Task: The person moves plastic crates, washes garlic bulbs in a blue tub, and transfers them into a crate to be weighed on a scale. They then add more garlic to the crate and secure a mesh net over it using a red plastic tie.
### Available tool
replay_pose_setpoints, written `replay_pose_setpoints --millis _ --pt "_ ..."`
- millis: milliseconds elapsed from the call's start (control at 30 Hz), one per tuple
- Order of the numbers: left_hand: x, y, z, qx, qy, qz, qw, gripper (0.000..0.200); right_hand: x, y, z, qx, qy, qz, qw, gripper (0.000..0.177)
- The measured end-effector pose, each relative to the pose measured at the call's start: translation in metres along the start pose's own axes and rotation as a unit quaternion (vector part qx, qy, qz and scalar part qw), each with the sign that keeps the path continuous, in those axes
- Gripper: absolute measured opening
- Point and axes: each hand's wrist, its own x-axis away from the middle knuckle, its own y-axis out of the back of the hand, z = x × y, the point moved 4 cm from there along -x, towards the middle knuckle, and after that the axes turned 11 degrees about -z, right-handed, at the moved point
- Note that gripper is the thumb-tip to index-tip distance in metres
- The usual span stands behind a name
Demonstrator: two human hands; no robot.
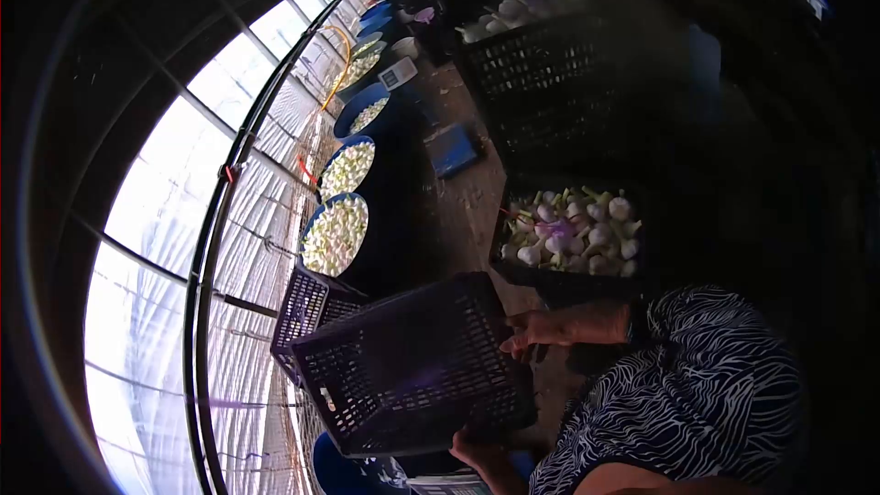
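Observation:
A black slatted plastic crate [412, 362] is tilted at the lower centre, with no contents visible inside. My right hand [536, 328] has its fingers on the crate's right end. Lower down, my left hand [472, 447] grips the crate's bottom edge, its fingertips partly hidden by the crate. Another dark crate [500, 252] filled with garlic bulbs [573, 229] stands just above my right hand.
Blue tubs [356, 96] of pale cloves line the plastic-sheeted wall. A purple crate [298, 312] leans behind the held one. Large crates [541, 64] with bulbs stand at the top. A blue object [452, 148] and a scale [398, 74] are nearer the middle.

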Motion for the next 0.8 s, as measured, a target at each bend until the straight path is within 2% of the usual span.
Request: replay_pose_setpoints --millis 100,133,200,267,333,367,400,500,633,700,767,800 --pt "-0.065 -0.012 -0.018 0.057 0.017 -0.008 0.998 0.030 -0.027 0.023 -0.002 0.019 0.117 -0.037 0.992 0.073" --pt "-0.086 -0.023 -0.026 0.061 0.013 -0.005 0.998 0.030 -0.041 0.036 -0.010 -0.017 0.103 -0.058 0.993 0.059" --pt "-0.126 -0.060 -0.049 0.062 0.006 0.003 0.998 0.031 -0.087 0.077 -0.047 0.052 0.170 -0.091 0.980 0.052" --pt "-0.158 -0.089 -0.068 0.057 0.003 0.020 0.998 0.032 -0.109 0.107 -0.080 0.032 0.212 -0.160 0.963 0.041" --pt "-0.187 -0.114 -0.082 0.053 0.008 0.041 0.998 0.033 -0.105 0.122 -0.069 -0.068 0.116 -0.246 0.960 0.032" --pt "-0.201 -0.125 -0.088 0.054 0.011 0.054 0.997 0.033 -0.094 0.127 -0.053 -0.120 0.010 -0.280 0.952 0.030" --pt "-0.216 -0.136 -0.096 0.053 0.013 0.071 0.996 0.034 -0.093 0.133 -0.051 -0.087 -0.009 -0.293 0.952 0.032" --pt "-0.258 -0.168 -0.118 0.057 0.014 0.121 0.991 0.035 -0.103 0.137 -0.057 -0.078 -0.020 -0.343 0.936 0.033" --pt "-0.303 -0.202 -0.141 0.066 0.018 0.202 0.977 0.037 -0.123 0.108 -0.058 -0.149 -0.007 -0.408 0.901 0.029" --pt "-0.324 -0.219 -0.167 0.073 0.015 0.237 0.969 0.038 -0.140 0.082 -0.046 -0.179 0.011 -0.390 0.903 0.031" --pt "-0.344 -0.235 -0.198 0.088 -0.003 0.273 0.958 0.039 -0.155 0.052 -0.028 -0.148 0.043 -0.408 0.900 0.032" --pt "-0.353 -0.243 -0.220 0.096 -0.020 0.294 0.951 0.039 -0.159 0.045 -0.022 -0.087 0.083 -0.406 0.906 0.033"
